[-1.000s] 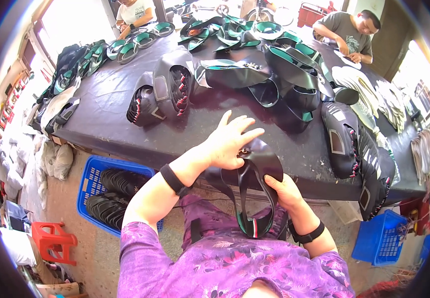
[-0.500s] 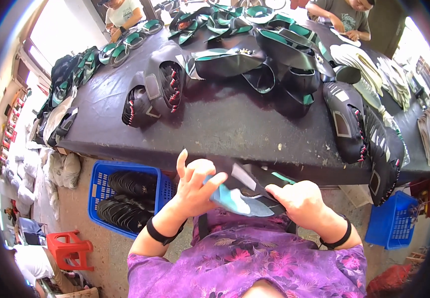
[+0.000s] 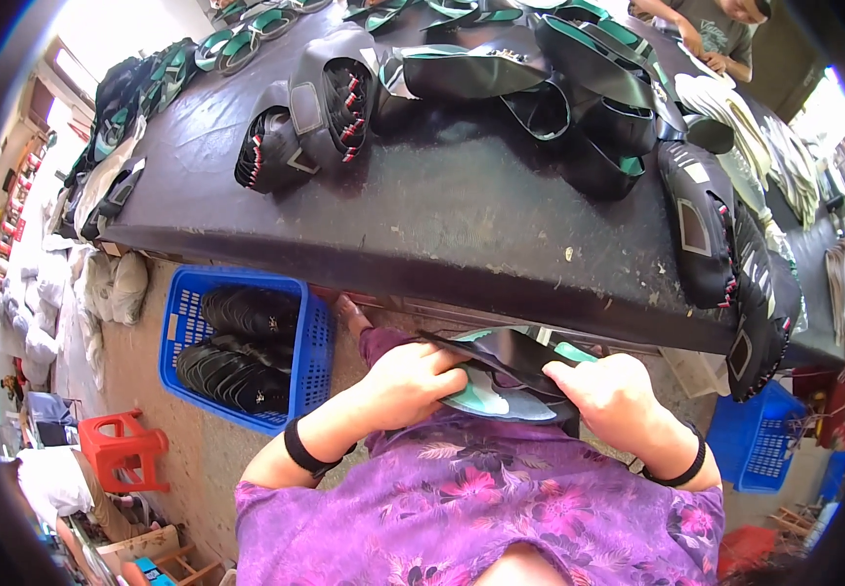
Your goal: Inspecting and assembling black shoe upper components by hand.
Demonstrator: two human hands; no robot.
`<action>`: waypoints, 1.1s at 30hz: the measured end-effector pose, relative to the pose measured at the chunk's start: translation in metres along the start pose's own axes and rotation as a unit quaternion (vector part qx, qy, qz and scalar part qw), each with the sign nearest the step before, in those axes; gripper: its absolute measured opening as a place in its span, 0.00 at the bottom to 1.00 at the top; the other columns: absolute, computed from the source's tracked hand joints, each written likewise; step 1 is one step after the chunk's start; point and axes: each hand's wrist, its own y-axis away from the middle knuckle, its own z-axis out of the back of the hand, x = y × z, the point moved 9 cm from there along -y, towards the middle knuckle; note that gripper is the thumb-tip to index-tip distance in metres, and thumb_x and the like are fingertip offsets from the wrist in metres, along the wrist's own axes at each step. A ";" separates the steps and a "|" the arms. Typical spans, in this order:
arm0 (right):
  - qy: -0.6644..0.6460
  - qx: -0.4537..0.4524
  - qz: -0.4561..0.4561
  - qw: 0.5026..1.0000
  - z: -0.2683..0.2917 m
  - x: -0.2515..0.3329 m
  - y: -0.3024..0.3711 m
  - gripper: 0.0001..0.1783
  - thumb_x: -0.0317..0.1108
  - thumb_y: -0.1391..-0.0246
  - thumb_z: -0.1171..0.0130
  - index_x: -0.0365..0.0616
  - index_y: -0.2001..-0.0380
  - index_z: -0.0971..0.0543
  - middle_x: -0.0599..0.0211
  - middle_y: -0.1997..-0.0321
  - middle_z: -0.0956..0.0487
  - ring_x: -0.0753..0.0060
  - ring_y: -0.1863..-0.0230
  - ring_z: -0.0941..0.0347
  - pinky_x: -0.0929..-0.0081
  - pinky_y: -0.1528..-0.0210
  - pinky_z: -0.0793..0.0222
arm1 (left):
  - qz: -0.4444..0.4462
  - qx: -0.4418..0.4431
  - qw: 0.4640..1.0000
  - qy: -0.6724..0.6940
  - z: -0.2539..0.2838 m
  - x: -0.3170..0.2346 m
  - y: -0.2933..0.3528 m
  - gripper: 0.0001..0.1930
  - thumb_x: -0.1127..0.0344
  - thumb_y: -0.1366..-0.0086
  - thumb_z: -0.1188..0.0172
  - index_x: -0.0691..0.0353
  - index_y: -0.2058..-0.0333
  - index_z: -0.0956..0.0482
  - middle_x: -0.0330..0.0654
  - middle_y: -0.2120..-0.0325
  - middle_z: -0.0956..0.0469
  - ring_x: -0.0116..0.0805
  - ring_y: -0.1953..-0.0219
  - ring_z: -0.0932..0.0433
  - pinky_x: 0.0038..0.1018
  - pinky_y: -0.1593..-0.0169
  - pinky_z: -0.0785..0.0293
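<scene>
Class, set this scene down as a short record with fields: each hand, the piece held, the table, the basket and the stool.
Left hand: gripping the held piece's left side
Right hand: gripping its right side
Held piece: black and pale green, above the lap
Table: dark top, bearing curved black pieces
Basket: blue, holding stacked black pieces
Stool: red

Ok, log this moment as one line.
left hand: gripping black-green piece | right hand: gripping same piece | nearby: dark table, left blue basket on floor
</scene>
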 end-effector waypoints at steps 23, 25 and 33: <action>-0.045 0.078 -0.006 0.996 -0.013 0.005 0.010 0.13 0.31 0.62 0.48 0.47 0.67 0.27 0.73 0.87 0.32 0.70 0.85 0.31 0.73 0.83 0.36 | 0.047 0.095 0.813 0.572 -0.041 0.030 0.002 0.11 0.62 0.48 0.41 0.63 0.75 0.30 0.45 0.67 0.31 0.38 0.61 0.33 0.31 0.55 0.38; -0.049 0.069 0.000 0.996 -0.012 0.007 0.011 0.13 0.31 0.62 0.48 0.48 0.67 0.27 0.73 0.87 0.32 0.70 0.85 0.32 0.73 0.83 0.36 | 0.061 -0.014 0.924 0.377 -0.035 0.037 0.000 0.08 0.65 0.48 0.42 0.63 0.76 0.30 0.42 0.76 0.31 0.36 0.70 0.31 0.29 0.64 0.35; -0.055 0.106 -0.005 0.993 -0.019 0.011 0.016 0.12 0.31 0.62 0.48 0.48 0.68 0.27 0.73 0.87 0.32 0.70 0.84 0.31 0.73 0.83 0.36 | 0.084 0.045 0.971 0.217 -0.052 0.017 0.010 0.14 0.62 0.52 0.38 0.60 0.87 0.32 0.41 0.90 0.34 0.39 0.85 0.32 0.32 0.80 0.39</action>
